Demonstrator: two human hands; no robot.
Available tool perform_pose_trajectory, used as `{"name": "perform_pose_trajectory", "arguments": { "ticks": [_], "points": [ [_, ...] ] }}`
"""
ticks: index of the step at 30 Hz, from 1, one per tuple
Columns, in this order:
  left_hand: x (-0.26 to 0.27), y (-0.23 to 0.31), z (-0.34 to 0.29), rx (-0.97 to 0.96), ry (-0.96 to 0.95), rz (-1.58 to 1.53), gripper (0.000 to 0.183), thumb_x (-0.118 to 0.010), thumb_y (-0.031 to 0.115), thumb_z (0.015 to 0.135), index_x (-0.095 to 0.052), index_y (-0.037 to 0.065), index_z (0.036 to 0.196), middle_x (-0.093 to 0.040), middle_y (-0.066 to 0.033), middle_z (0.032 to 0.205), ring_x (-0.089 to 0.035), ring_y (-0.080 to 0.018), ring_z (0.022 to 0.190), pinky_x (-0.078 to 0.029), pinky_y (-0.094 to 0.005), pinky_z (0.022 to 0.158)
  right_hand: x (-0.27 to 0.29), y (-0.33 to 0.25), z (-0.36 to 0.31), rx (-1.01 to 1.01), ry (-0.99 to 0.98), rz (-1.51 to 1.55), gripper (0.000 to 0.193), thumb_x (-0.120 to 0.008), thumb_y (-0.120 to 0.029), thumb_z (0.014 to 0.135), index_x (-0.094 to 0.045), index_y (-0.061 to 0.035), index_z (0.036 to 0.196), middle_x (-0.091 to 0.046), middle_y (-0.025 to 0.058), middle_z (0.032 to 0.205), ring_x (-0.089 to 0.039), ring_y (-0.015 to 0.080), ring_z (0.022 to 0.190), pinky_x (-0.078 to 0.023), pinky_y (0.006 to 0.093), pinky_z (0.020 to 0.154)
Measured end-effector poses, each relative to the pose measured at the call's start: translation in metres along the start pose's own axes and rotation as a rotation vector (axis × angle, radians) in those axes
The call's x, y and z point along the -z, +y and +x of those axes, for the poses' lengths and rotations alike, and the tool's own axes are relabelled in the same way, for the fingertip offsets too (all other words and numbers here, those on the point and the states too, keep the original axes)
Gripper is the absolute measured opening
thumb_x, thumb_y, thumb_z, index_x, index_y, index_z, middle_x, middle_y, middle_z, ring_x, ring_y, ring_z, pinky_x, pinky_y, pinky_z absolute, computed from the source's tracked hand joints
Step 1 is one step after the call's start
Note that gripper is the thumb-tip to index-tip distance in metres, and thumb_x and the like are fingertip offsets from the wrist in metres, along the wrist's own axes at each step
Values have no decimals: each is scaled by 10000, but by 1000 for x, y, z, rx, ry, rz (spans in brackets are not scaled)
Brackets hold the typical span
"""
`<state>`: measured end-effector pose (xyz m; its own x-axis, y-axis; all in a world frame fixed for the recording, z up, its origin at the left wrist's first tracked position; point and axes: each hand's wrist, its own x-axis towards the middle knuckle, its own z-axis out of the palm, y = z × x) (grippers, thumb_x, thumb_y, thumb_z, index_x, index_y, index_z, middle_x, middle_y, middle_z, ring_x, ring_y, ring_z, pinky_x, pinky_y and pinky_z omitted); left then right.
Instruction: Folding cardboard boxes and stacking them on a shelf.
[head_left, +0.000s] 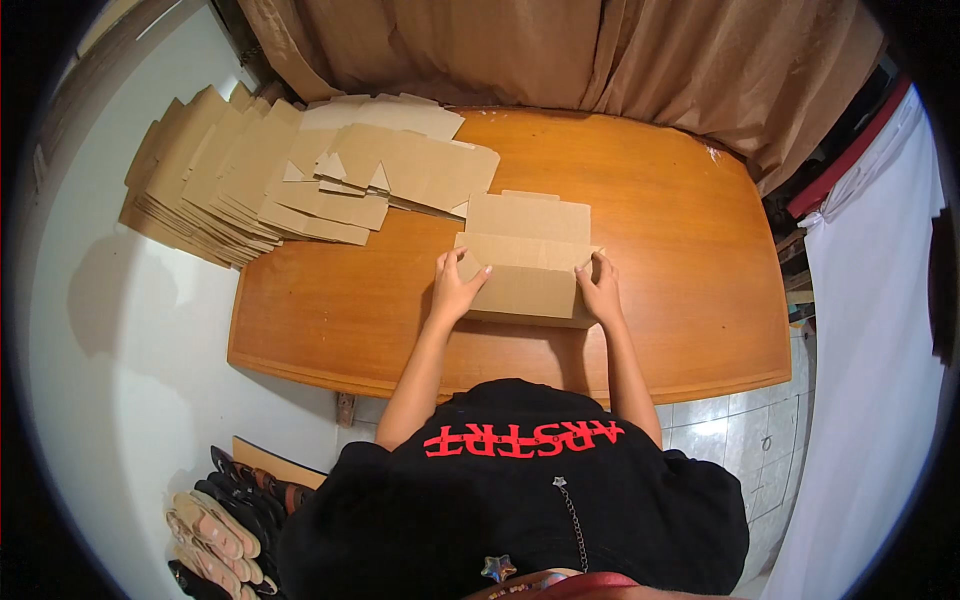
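A brown cardboard box [528, 290], partly folded up, sits on the wooden table in front of me. Its lid panel [530, 216] stretches away from me on the far side, with a narrow tuck flap along its far edge. My left hand [459, 286] grips the box's left end, thumb over the near wall and fingers curled at the corner. At the opposite end my right hand [600, 288] pinches the corner between thumb and fingers. How far the inside is folded cannot be made out.
Flat cardboard blanks [215, 180] lie fanned in a stack at the table's far left, and more blanks [420, 165] reach close to the box's lid. Brown curtains [480, 55] hang behind the wooden table [690, 250]. Sandals [215, 530] stand at lower left; a white cloth [870, 300] hangs right.
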<state>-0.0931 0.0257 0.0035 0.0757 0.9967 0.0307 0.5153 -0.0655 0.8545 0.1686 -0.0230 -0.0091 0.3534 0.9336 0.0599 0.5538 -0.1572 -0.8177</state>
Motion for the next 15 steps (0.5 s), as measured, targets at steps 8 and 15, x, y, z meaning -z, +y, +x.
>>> {"name": "perform_pose_trajectory", "arguments": {
  "ticks": [8, 15],
  "points": [
    [-19, 13, -7, 22, 124, 275, 586, -719, 212, 690, -429, 69, 1179, -407, -154, 1222, -436, -340, 1129, -401, -414, 911, -4, -25, -17, -12, 83, -329, 678, -655, -312, 718, -374, -23, 1263, -362, 274, 1251, -470, 421, 1060, -435, 450, 860],
    [-20, 22, -11, 48, 156, 378, 614, -726, 189, 673, -412, 80, 1190, -390, -161, 1245, -443, -357, 1114, -412, -428, 892, -5, -38, -18, -87, 74, -413, 736, -692, -292, 654, -358, -36, 1259, -373, 254, 1247, -487, 407, 1033, -460, 454, 818]
  ]
}}
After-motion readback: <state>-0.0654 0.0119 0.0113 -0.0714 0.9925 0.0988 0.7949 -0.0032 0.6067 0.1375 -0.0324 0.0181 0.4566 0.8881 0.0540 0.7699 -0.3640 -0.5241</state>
